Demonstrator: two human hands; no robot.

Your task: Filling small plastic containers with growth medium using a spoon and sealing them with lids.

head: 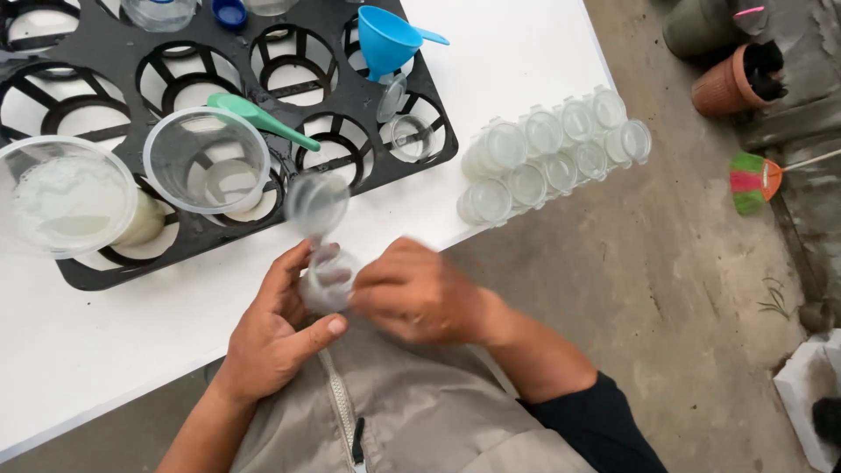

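Small clear cup (328,282) with its hinged lid flipped up is what both hands have, held just off the near edge of the white table (517,61), over a grey zip jacket (394,412). Going big to small: black tray (420,140) with round holes sits on the table, holding a big tub (57,197) of something whitish, an open clear bowl (206,162) with a green spoon (263,118) just behind it, and a blue funnel (385,39). Right of the tray lies a sleeve of little cups (552,153). Left hand (276,328) cradles the cup, right hand (416,293) pinches it, bit blurry.
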